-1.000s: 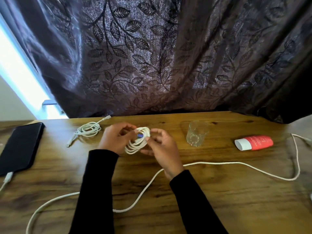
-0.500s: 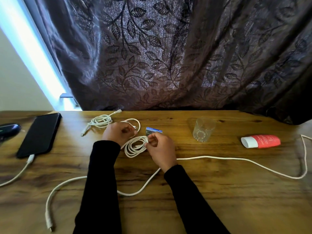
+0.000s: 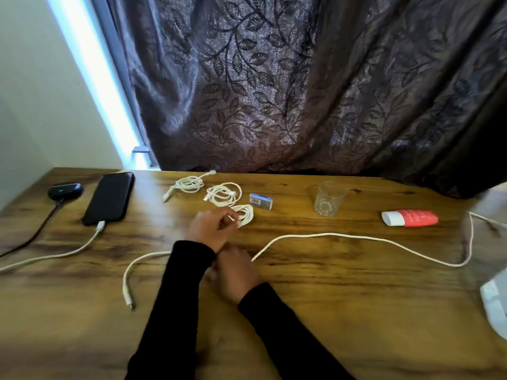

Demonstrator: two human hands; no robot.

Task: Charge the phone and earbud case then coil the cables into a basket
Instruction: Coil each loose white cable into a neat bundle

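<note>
On the table, head view:
Phone: lies left of the drinking glass, with a white charging cable plugged into its near end.
Earbud case: further left than the phone, green light showing, a dark lead running from it.
Charging: by the look of it, both are already hooked up.
Coiled cables: three small white bundles left of the glass; a far bundle, a middle bundle and a near bundle.
Left hand: fingers curled at the near bundle, seemingly pinching its edge.
Right hand: nearer than the glass and to its left, knuckles up; it sits where the long loose cable runs under it, but I cannot tell whether it grips it.
Left to do: the long cable is uncoiled, and no basket is in view.
Other things: a small box between the bundles and the glass; a red tube right of the glass; a white object at the right edge.
In the way: the box and glass crowd the bundles.
</note>
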